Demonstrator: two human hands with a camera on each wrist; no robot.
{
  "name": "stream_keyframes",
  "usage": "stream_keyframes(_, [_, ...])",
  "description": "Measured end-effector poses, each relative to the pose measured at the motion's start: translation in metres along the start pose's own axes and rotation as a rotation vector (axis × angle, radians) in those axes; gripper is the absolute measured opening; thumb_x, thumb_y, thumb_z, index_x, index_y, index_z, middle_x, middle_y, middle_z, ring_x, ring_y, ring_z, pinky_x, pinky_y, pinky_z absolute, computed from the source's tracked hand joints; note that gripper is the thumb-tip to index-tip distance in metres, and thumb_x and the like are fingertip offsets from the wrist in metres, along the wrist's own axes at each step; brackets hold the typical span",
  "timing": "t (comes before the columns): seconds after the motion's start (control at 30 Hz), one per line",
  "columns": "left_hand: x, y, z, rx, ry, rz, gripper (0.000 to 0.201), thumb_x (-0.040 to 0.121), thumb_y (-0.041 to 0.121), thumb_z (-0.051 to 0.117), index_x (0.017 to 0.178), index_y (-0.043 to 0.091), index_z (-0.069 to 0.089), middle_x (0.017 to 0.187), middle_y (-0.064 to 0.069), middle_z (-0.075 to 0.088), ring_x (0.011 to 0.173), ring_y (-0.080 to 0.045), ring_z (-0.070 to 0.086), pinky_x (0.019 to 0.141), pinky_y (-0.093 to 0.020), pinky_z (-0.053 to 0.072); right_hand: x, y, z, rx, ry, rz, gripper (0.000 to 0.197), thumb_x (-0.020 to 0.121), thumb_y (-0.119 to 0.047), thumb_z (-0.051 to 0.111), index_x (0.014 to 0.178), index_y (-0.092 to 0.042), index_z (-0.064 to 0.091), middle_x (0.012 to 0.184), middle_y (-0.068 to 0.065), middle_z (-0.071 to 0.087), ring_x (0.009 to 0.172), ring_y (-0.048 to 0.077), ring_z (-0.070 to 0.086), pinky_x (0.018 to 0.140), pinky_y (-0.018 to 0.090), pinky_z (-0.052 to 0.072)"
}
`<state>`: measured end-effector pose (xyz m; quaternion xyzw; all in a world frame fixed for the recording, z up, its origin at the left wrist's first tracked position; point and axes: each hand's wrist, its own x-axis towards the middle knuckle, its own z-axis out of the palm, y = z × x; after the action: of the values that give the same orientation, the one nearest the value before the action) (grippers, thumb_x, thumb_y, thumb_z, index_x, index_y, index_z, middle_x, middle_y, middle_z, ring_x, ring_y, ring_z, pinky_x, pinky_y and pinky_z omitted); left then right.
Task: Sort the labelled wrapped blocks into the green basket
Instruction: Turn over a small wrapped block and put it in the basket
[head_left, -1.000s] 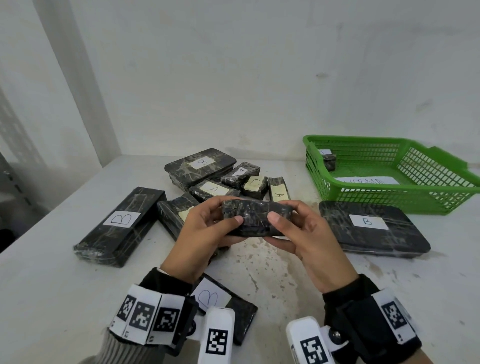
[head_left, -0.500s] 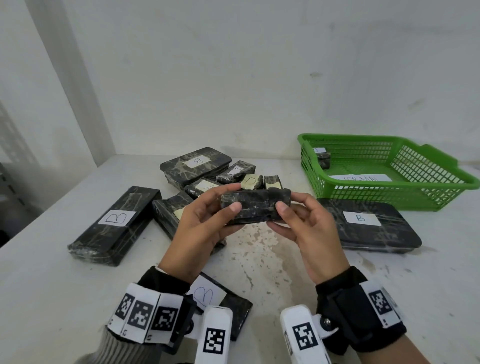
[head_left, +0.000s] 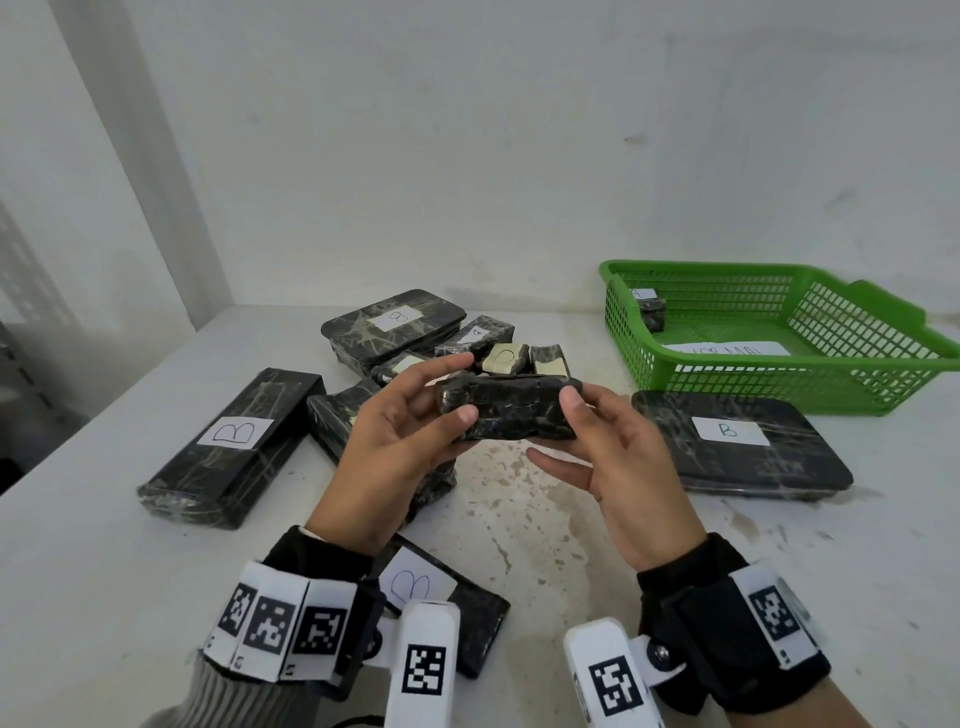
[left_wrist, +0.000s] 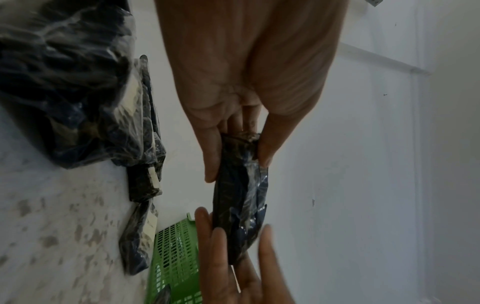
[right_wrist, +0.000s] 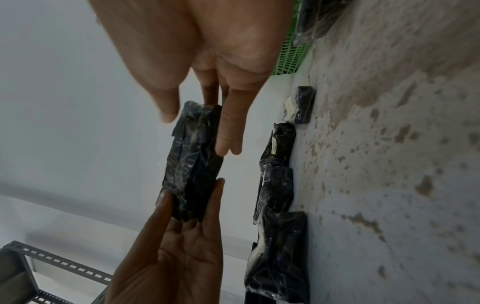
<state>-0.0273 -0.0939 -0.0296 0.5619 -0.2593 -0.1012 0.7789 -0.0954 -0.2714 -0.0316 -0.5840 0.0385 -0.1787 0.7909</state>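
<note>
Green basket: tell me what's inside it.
Inside the green basket: one small wrapped block in the far-left corner and a white paper sheet on the floor. Its near wall hides the rest.

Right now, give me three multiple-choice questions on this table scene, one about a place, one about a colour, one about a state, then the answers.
1. Where is the green basket?
A. Far right of the table
B. Near left corner
C. On the floor

2. What colour are the blocks' wrappings?
A. Red
B. Black
C. Yellow

3. How is the held block supported?
A. Lying on the table
B. Inside the basket
C. Gripped by both hands

Answers:
1 A, it stands far right.
2 B, all look black.
3 C, left hand and right hand grip its ends.
</note>
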Motion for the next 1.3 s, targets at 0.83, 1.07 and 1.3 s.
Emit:
stream_keyframes(0.83, [-0.0006,0.0005,0.0074,0.042,0.022,-0.062,0.037,0.087,0.04,0.063,0.113,0.015,0.067,0.101,-0.003,0.073,0.102,-0.017,0.068,0.089,-0.031,0.056,0.0002,-0.0004,-0.002,0.219,-0.018,-0.031,0.011,0.074,-0.023,0.071,0.08,-0.015,0.066,0.1,0.021,0.07,0.095,0.03,0.069,0.08,0.033,0.058])
stream_keyframes(1.07, [-0.0001,0.0002,0.007,0.069,0.067,0.016,0.033,0.083,0.026,0.059,0.101,0.0,0.069,0.09,-0.008,0.074,0.089,-0.018,0.071,0.076,-0.026,0.057,-0.0014,0.0005,0.0027,0.19,-0.041,0.0,0.068,0.063,-0.057,0.079,0.111,-0.011,0.063,0.109,0.008,0.07,0.103,0.022,0.069,0.082,0.03,0.057])
stream_keyframes(1.3, [-0.0002,0.0016,0.0089,0.019,0.043,-0.043,0.035,0.084,0.034,0.069,0.104,0.005,0.071,0.1,-0.013,0.074,0.097,-0.021,0.07,0.083,-0.029,0.058,-0.001,-0.0004,0.0046,0.172,-0.006,0.018,0.049,0.074,-0.043,0.066,0.106,-0.007,0.069,0.109,0.019,0.072,0.105,0.028,0.069,0.082,0.029,0.058])
